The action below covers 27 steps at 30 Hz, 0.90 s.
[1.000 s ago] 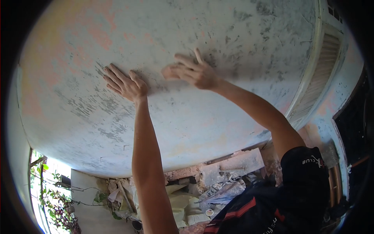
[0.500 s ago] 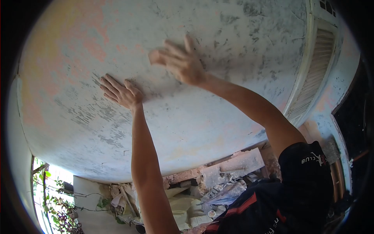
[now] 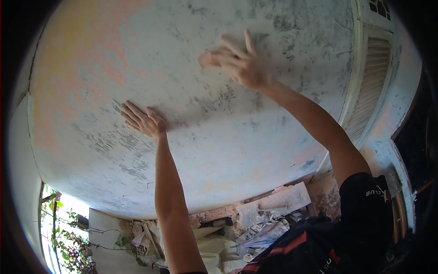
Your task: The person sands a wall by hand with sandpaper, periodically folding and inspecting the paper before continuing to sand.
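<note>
A pale, patchy wall (image 3: pixel 214 150) with grey scuffs and pink and yellow stains fills most of the view. Flat against its left part lies my left hand (image 3: pixel 144 122), fingers spread and nothing under them that I can see. Higher and to the right, my right hand (image 3: pixel 244 66) is at the wall's surface, blurred by motion. Its fingers are bent at the far end, and a brownish-pink piece (image 3: pixel 209 60) shows at their tips. Whether this is a held pad or blurred fingertips, I cannot tell.
Along the wall's base lie a broken whitish slab (image 3: pixel 273 205), plastic sheets and debris. A louvred shutter (image 3: pixel 375 68) stands at the right. Bright daylight and a leafy plant (image 3: pixel 70 242) show at the lower left.
My right hand has moved right across the wall. My left hand still rests on the same part of the wall, though the view has shifted slightly.
</note>
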Motion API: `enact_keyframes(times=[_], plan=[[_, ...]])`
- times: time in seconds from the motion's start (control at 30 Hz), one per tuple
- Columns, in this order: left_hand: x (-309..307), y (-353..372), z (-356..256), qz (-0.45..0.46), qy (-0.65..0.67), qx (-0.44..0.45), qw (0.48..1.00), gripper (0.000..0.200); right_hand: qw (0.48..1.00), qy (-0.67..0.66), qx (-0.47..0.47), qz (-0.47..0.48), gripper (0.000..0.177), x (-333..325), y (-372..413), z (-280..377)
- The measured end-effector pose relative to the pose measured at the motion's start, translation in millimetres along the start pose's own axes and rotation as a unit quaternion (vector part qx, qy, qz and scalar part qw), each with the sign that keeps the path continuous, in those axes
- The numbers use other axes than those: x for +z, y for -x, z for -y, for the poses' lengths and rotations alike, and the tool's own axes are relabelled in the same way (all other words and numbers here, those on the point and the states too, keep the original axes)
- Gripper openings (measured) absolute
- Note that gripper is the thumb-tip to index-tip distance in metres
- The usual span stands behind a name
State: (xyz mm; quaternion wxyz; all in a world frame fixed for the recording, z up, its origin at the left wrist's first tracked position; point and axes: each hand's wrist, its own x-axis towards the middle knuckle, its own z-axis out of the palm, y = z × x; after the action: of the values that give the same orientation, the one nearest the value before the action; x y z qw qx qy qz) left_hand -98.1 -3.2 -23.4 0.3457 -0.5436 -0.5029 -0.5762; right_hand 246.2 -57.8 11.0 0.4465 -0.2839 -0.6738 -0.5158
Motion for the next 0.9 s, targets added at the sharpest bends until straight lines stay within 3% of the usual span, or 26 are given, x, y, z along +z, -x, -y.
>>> enact_keyframes(times=[0.07, 0.27, 0.37, 0.43, 0.5, 0.6, 0.67, 0.77, 0.9], plan=[[-2, 1, 0, 0.002, 0.002, -0.001, 1.0, 0.07, 0.998, -0.024, 0.045, -0.034, 0.012, 3, -6, 5], [-2, 2, -1, 0.007, -0.002, -0.006, 1.0, 0.067, 0.998, -0.019, -0.037, 0.04, 0.012, 16, 41, 19], [-4, 1, -4, 0.026, -0.012, -0.027, 0.999, 0.065, 0.999, -0.05, -0.005, -0.02, 0.012, 8, 9, 9], [-9, -2, -8, 0.045, 0.001, -0.042, 0.998, 0.064, 0.998, -0.028, 0.054, 0.027, 0.014, 11, 17, 28], [-16, -1, -12, 0.064, 0.011, -0.059, 0.996, 0.064, 0.998, -0.038, 0.033, 0.042, 0.016, 14, 47, 38], [-9, -12, -37, 0.045, 0.039, -0.077, 0.995, 0.063, 0.997, -0.079, -0.014, 0.019, 0.021, 4, 32, 11], [4, -18, -64, 0.037, 0.086, -0.048, 0.994, 0.065, 0.998, -0.047, 0.032, -0.013, 0.021, 0, -2, 1], [7, -19, -97, 0.025, 0.093, -0.097, 0.991, 0.065, 0.996, -0.064, 0.066, 0.0, 0.02, 7, 4, 20], [13, -10, -91, -0.008, 0.031, -0.107, 0.994, 0.064, 0.993, -0.115, -0.028, 0.03, 0.018, 16, 55, 18]])
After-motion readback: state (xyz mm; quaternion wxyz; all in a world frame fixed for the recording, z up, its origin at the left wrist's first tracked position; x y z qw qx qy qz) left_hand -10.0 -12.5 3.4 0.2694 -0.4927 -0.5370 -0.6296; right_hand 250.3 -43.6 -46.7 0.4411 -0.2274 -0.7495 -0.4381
